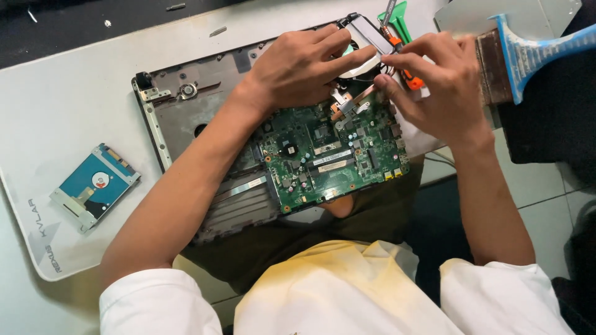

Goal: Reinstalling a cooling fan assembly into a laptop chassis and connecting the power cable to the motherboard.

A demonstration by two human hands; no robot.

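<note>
A green circuit board (329, 158) lies in an opened grey laptop base (186, 111) on a white mat. My left hand (304, 65) rests palm-down on the board's far end, fingers curled over a cooling fan (363, 62) with copper parts (347, 105). My right hand (441, 87) pinches a screwdriver with an orange grip (410, 79), its tip at the fan's edge. The screwdriver's shaft runs up past my fingers.
A blue and silver hard drive (94, 185) lies on the mat (56, 124) at the left. A wide paintbrush with a blue handle (528, 56) lies at the right. A green plastic tool (397, 18) and a grey panel (496, 15) sit at the far edge.
</note>
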